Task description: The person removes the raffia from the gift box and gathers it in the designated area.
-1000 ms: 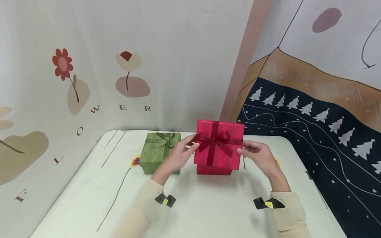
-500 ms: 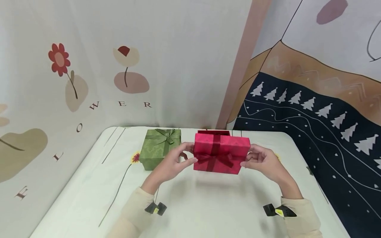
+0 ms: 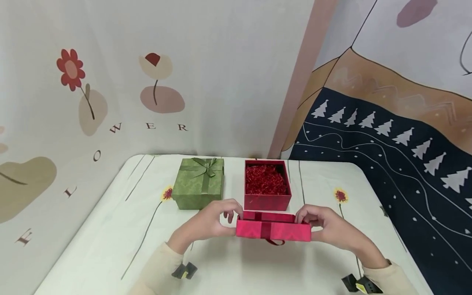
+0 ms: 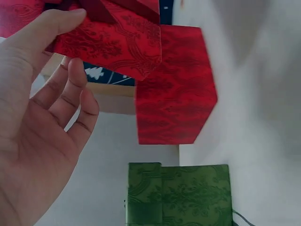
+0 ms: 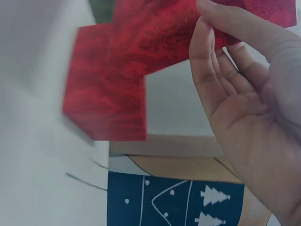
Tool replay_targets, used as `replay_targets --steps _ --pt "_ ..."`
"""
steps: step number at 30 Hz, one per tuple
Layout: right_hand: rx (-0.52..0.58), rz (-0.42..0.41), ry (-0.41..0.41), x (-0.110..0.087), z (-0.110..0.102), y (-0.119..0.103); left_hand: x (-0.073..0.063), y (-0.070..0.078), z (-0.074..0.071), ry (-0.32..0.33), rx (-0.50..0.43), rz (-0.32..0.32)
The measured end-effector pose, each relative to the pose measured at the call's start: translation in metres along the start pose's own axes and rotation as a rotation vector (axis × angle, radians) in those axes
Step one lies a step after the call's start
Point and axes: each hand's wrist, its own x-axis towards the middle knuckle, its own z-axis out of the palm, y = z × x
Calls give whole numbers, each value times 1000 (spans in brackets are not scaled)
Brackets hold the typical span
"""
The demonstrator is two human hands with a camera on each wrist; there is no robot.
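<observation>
Both hands hold a red gift-box lid [image 3: 287,232] by its two ends, above the table in front of the box. The lid is tilted so its hollow side shows, and its ribbon bow hangs underneath. My left hand [image 3: 210,221] pinches the left end with thumb and fingers. At the right end, my right hand [image 3: 326,225] pinches the lid, fingertips over the rim. Behind the lid stands the red box [image 3: 268,202], uncovered, with red shredded paper [image 3: 265,180] inside. In the left wrist view the lid [image 4: 113,42] partly overlaps the box [image 4: 174,89].
A green gift box [image 3: 195,192] with a green ribbon bow stands left of the red box, its lid on. The table has a pale cloth [image 3: 110,229] printed with flowers. Printed curtains [image 3: 228,82] hang behind it and at the right.
The lid has been drawn off the red box towards the person and tipped over, hollow side now up. Both hands moved nearer with it, and the shredded paper has come into view.
</observation>
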Motion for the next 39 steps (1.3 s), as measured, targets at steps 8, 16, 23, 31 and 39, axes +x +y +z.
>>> replay_targets --steps 8,16,23,31,39 --pt "-244 -37 -37 -4 15 7 -7 -6 19 -123 201 -16" --pt "-724 -251 -59 4 33 29 -9 -31 36 -116 456 107" --pt "-873 -340 -13 6 39 47 -10 -39 47 -95 558 162" --pt "-983 -405 9 8 43 57 -15 -42 56 -91 554 154" --pt "-1027 -377 -9 9 45 62 -15 -48 61 -88 556 160"
